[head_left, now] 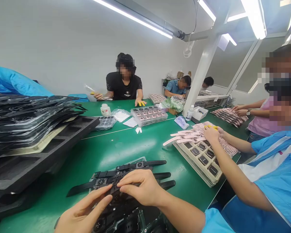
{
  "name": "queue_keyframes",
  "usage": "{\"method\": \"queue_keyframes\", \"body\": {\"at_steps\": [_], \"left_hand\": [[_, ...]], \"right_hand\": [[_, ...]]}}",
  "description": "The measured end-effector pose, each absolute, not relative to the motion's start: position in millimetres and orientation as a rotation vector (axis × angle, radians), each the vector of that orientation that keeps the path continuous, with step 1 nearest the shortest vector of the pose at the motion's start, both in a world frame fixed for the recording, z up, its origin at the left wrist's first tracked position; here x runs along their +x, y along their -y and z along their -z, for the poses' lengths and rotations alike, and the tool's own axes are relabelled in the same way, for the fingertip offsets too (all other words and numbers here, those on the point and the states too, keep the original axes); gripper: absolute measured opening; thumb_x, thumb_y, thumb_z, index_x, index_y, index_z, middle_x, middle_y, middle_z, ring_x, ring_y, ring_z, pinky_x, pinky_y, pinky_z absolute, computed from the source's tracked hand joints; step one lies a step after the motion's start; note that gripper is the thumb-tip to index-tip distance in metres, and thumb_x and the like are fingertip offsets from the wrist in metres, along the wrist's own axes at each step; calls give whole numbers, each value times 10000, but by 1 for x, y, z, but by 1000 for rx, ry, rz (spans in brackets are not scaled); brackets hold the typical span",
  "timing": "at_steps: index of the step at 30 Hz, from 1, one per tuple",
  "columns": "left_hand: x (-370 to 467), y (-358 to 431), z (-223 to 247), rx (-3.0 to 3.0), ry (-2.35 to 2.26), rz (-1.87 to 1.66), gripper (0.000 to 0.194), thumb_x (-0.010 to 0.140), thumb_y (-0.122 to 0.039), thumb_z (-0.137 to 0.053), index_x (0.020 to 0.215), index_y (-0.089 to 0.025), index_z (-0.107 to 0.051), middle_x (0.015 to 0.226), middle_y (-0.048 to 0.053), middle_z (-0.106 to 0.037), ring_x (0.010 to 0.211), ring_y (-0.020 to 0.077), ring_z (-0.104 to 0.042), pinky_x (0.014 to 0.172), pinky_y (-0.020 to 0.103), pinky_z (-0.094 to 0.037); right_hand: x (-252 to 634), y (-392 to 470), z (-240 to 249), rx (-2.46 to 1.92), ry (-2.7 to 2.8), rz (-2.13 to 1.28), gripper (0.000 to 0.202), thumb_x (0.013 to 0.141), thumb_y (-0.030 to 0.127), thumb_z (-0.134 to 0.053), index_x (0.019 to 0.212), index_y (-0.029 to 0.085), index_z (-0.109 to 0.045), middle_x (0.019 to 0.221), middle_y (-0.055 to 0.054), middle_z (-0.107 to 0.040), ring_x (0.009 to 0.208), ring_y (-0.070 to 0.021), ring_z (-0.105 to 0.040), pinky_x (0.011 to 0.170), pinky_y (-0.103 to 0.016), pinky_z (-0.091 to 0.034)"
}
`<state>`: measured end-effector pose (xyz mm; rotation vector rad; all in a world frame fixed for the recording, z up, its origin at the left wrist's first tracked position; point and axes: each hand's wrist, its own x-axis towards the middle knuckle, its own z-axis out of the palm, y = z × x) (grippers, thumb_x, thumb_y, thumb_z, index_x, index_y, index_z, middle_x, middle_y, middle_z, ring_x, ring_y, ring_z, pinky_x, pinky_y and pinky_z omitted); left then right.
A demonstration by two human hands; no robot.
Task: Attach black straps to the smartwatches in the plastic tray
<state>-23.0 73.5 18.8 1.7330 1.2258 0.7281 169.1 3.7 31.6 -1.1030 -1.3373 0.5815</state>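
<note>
Low in the head view, a clear tray (142, 159) holds several black-strapped smartwatches (102, 182), backs and round sensors upward, straps sticking out at both sides. My left hand (86, 208) comes from the lower left, its thumb and index finger closing on the edge of a black smartwatch (116, 196). Opposite it, my right hand (144, 187) pinches at the same watch and its strap with thumb and fingertips. The two sets of fingertips are only a little apart. My fingers hide part of the watch, and dark straps overlap beneath.
On the left rises a tall stack of black foam trays (75, 132) and watch-filled plastic trays. At right, a co-worker's hands (212, 134) work over a beige tray (194, 165) with pink-strapped watches. Across the green table (106, 142) stand stacked clear trays (149, 116) and a white bottle (105, 110).
</note>
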Motion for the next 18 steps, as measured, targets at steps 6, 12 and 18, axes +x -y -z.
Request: {"method": "queue_keyframes", "body": {"at_steps": [6, 12, 18], "left_hand": [[-14, -68, -2, 1849, -1087, -831, 423, 638, -613, -769, 895, -282, -823, 919, 24, -806, 819, 283, -756, 796, 315, -633], [-12, -65, -5, 1803, -1080, -942, 368, 707, -561, -737, 899, -257, -814, 918, 40, -796, 850, 274, -748, 793, 338, -632], [-7, -51, -20, 1812, -956, -909, 260, 768, -321, -718, 992, -204, -779, 855, 49, -783, 758, 219, -732, 688, 293, -620]], "right_hand": [[176, -1, -32, -1159, 1463, -598, 86, 808, 231, -771, 742, 262, -818, 829, -5, -807, 837, -197, -761, 835, -284, -593], [174, 2, -32, -1219, 1431, -669, 110, 807, 173, -737, 791, 249, -815, 838, -1, -801, 811, -190, -746, 797, -275, -577], [168, 5, -25, -1230, 1286, -831, 227, 926, 243, -576, 1050, 218, -764, 974, -47, -751, 713, -164, -682, 632, -267, -557]]}}
